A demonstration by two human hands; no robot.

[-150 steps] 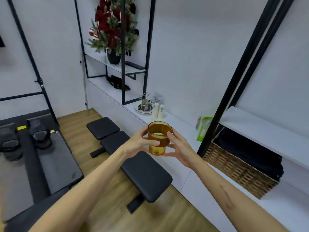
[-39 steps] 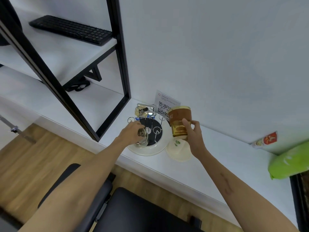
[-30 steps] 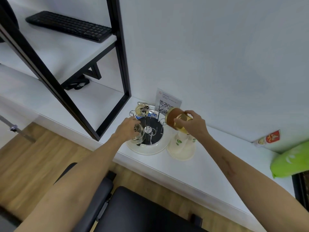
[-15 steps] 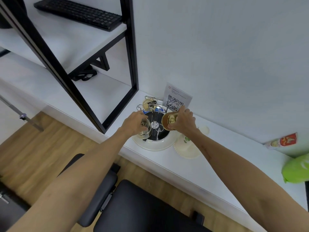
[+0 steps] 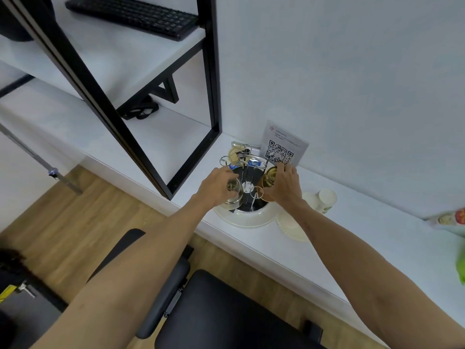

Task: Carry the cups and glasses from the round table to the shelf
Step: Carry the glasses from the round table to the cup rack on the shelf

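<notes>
While both arms reach over the white shelf [image 5: 357,238], your left hand [image 5: 216,187] grips a clear glass [image 5: 234,195] and your right hand [image 5: 284,185] grips the amber glass [image 5: 268,176], both at the wire cup rack [image 5: 247,172] on its round tray [image 5: 249,219].

Glossy amber glass [image 5: 268,178], wire metal rack [image 5: 247,172]

Amber glass [image 5: 268,178] mostly hidden — green bag [image 5: 461,269] cut off.
</notes>
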